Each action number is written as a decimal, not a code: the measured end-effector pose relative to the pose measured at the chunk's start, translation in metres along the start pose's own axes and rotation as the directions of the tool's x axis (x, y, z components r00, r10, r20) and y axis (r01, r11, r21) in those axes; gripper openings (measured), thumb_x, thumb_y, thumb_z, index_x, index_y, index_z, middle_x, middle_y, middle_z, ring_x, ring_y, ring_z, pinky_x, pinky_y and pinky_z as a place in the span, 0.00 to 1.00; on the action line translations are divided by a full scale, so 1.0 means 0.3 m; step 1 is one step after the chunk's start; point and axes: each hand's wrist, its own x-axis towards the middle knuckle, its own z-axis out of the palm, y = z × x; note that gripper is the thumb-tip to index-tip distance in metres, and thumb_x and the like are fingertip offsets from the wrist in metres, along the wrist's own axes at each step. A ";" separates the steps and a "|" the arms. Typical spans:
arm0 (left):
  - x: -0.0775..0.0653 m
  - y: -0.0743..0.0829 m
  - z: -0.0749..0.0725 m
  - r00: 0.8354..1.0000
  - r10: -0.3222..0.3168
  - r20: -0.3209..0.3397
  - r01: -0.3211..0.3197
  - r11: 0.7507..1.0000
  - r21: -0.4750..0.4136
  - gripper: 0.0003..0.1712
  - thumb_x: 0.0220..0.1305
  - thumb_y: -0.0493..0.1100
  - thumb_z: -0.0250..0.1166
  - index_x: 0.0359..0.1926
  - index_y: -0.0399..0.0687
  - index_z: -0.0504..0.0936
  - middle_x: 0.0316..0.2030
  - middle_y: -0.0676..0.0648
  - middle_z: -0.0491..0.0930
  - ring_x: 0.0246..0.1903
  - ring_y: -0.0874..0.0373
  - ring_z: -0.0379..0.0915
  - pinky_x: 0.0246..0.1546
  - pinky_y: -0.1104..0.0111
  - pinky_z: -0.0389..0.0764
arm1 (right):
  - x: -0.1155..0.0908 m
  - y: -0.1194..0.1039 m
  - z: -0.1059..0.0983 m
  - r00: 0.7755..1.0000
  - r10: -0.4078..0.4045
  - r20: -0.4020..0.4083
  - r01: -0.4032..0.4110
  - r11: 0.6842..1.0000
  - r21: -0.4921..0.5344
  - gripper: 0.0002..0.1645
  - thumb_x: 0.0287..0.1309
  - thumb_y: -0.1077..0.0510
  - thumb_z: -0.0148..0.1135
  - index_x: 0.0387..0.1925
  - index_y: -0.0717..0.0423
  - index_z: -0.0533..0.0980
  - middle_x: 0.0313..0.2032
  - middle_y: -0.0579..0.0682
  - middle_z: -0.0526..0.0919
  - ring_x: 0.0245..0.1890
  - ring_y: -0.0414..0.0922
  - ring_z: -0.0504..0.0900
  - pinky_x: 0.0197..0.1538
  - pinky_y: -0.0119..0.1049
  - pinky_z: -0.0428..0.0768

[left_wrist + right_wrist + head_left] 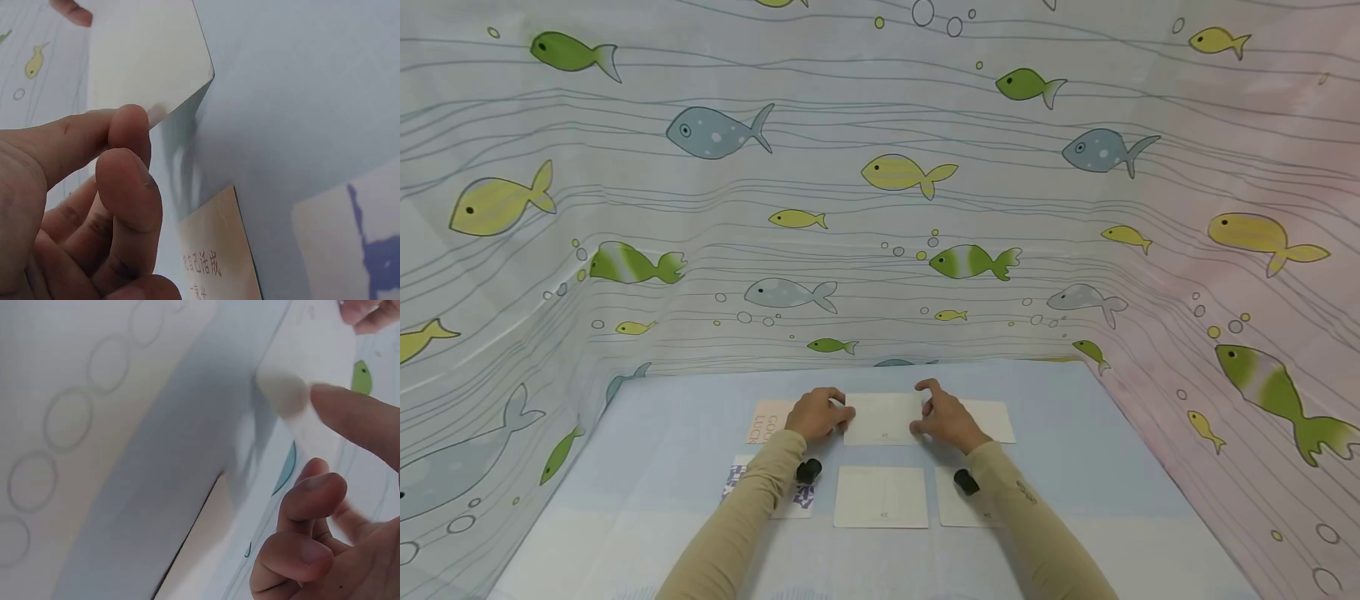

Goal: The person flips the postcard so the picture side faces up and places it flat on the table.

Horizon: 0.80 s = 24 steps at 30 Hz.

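- A white card (882, 418) — middle place of the far row — is between the two hands.
- The left hand (817, 415) is at the card's left edge, thumb tip against it, fingers curled; whether they pinch it I cannot tell.
- The right hand (950, 419) is at the right edge, its thumb at the card, the other fingers loosely bent and apart from it.
- A pinkish card (766, 425) with "LUCK" lettering lies partly under the left hand.
- Nearer the viewer, another white card (882, 498) lies flat on a pale blue cloth (655, 475).
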 end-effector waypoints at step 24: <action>-0.013 0.006 -0.002 0.998 0.027 -0.052 -0.033 0.994 -0.105 0.20 0.73 0.57 0.60 0.51 0.47 0.84 0.24 0.56 0.85 0.22 0.57 0.75 0.24 0.66 0.72 | -0.023 -0.010 -0.018 0.998 0.060 -0.030 -0.055 0.990 0.131 0.23 0.71 0.49 0.61 0.59 0.59 0.75 0.32 0.48 0.85 0.29 0.45 0.82 0.30 0.38 0.79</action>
